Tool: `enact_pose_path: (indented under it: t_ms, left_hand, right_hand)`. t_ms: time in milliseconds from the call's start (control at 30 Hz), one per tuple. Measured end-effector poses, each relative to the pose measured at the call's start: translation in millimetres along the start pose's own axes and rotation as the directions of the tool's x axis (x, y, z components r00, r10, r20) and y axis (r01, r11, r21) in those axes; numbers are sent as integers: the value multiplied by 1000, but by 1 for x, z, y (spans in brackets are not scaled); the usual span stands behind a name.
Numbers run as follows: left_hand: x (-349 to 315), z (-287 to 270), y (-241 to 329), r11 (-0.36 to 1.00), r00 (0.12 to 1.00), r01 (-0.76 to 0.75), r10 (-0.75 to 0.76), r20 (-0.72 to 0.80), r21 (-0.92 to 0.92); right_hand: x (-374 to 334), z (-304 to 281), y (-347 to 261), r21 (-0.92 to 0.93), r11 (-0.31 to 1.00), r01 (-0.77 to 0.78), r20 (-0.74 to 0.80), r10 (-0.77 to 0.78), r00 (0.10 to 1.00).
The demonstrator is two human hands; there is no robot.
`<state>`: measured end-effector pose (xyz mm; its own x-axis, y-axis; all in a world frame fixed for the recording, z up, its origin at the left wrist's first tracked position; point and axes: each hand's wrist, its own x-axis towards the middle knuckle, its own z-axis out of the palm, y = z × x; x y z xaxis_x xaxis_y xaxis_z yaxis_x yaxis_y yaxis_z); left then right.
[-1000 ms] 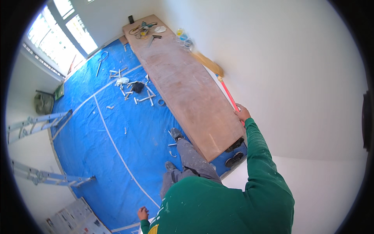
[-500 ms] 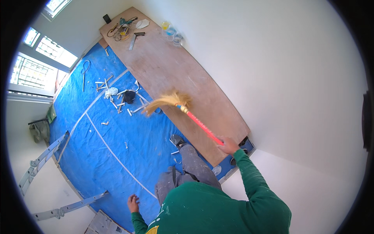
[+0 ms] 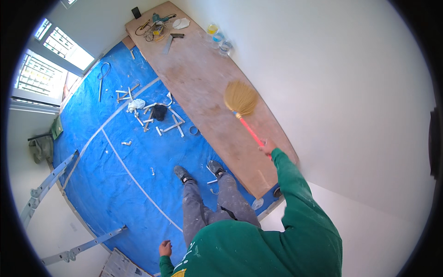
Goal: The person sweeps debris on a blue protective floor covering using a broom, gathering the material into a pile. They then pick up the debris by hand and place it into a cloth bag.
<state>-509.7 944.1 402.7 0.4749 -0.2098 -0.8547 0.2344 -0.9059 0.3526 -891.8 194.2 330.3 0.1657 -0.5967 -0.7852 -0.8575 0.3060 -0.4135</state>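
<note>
My right hand (image 3: 267,147) is wrapped round the red handle of a soft broom (image 3: 241,98). Its fanned straw-coloured bristles rest on the long brown wooden board (image 3: 203,87), toward the side nearest the wall. Down by my left side, my left hand (image 3: 165,248) hangs over the blue sheet with its fingers loosely bent and a little apart, holding nothing that I can see. The board runs along the wall from beside my feet to the far end of the room.
Blue sheeting (image 3: 138,194) covers the floor under my shoes. Offcuts (image 3: 175,125), a white bag (image 3: 136,105) and a black bundle (image 3: 159,112) lie left of the board. A power tool (image 3: 159,19), a square (image 3: 171,41) and clear containers (image 3: 225,47) sit far along it. A ladder (image 3: 50,180) stands left.
The broom has swept from the board's left edge across to the right, and its bristles now fan out. My right arm has reached farther forward. Both my feet now show on the sheet.
</note>
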Motion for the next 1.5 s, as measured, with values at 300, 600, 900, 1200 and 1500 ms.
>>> enact_pose_path:
  t_ms: [300, 600, 900, 1200, 1500]
  left_hand:
    - [67, -90, 9, 964, 976, 46, -100, -195, -261]
    - [10, 8, 91, 985, 985, -167, 169, -45, 51]
    - [-38, 68, 75, 972, 983, 157, -171, -66, -177]
    - [-32, 115, 75, 954, 988, 146, -155, -13, -263]
    - [-107, 141, 51, 979, 978, 202, -199, 65, -42]
  right_hand:
    - [-173, -61, -99, 1, 991, 135, -169, -133, 977]
    - [131, -20, -132, -351, 935, 43, -263, -142, 954]
    - [13, 45, -199, -7, 847, 531, 73, -529, 846]
    - [132, -90, -442, -204, 722, 661, -188, -691, 698]
    - [425, -77, -506, -264, 850, 456, -177, -508, 843]
